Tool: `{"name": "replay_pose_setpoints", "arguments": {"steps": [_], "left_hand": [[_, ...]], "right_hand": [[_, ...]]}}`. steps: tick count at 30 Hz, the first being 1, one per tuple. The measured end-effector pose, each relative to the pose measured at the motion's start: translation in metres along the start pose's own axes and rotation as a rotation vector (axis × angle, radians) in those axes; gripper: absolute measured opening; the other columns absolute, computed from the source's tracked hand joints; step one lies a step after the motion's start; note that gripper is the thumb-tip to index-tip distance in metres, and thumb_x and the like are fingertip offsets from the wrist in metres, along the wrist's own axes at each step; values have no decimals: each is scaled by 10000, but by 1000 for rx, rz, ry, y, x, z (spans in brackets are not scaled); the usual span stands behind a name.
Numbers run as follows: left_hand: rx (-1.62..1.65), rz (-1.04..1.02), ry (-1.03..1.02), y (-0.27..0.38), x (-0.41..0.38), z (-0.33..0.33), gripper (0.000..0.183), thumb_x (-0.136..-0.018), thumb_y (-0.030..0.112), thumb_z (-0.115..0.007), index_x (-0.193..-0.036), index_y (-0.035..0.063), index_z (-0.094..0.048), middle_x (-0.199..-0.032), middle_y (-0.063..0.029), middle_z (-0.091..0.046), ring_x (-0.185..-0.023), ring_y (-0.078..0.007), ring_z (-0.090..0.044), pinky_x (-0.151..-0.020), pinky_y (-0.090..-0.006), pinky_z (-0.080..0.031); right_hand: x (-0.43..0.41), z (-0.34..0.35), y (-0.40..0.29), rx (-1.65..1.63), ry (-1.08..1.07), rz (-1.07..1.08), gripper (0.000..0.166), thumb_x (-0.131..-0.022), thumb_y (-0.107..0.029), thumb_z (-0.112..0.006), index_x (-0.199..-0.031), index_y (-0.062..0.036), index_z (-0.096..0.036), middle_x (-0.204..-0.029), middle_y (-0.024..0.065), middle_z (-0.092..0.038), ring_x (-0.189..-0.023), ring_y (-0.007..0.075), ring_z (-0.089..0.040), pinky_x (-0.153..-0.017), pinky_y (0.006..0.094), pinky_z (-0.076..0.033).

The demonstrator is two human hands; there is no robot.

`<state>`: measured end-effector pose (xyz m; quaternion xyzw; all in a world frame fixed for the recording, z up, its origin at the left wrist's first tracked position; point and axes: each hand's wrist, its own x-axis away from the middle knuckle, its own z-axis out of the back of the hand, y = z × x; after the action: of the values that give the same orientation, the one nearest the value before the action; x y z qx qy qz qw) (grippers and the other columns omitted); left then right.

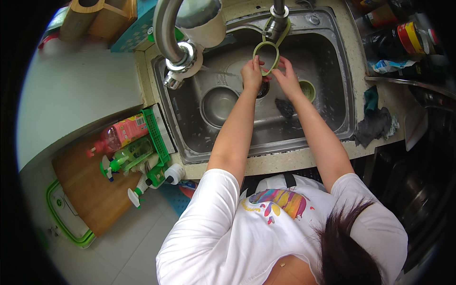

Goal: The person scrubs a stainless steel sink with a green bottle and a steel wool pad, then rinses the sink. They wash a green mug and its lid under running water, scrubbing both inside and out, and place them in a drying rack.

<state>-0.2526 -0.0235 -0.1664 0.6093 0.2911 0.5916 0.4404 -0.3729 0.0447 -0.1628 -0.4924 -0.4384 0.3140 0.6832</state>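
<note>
Over the stainless steel sink (313, 124), my left hand (252, 73) grips the lower left side of a green ring-shaped plastic piece (255, 53). My right hand (287, 79) pinches the same piece at its lower right. The piece is held just below the chrome faucet spout (276, 26), and another green loop (286, 34) shows behind that spout. A round metal bowl or lid (220, 107) lies in the sink to the left. A dark scouring pad (284, 107) and a small green cup (307, 90) lie near my right forearm. The drain is partly hidden by my left hand.
A curved metal pipe with a white filter housing (205, 28) stands at the upper left of the sink. Spray bottles (137, 151) and a green plastic basket (156, 135) are to the left. Grey cloths (374, 124) lie on the right counter, below sauce bottles (406, 39).
</note>
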Motion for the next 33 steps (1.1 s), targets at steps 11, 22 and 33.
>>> {"name": "replay_pose_setpoints", "arguments": {"steps": [11,22,33], "left_hand": [[533,64,-289,2,18,46,612,-896,12,-580,-1441,157,-344,-997,-48,-603,-945,-174,-620,-815,-324,-513],[1028,5,-318,-11,19,49,596,-877,-29,-514,-1441,80,-353,-939,-52,-564,-908,-197,-593,-843,-363,-483],[1358,-21,-118,-21,16,12,332,-983,87,-376,-1307,38,-427,-1246,-86,-509,-1070,-199,-509,-959,-318,-404]], "right_hand": [[35,-3,62,1137,-737,7,482,-752,-131,-617,-1230,-117,-560,-1186,210,-580,-1136,370,-549,-919,409,-485],[47,5,-51,595,-413,236,273,-752,-83,-627,-980,-29,-487,-886,195,-624,-883,371,-629,-740,414,-496],[-48,-54,-78,549,-447,1187,269,-734,-9,-688,-995,-70,-665,-1043,115,-597,-952,288,-581,-839,361,-466]]}}
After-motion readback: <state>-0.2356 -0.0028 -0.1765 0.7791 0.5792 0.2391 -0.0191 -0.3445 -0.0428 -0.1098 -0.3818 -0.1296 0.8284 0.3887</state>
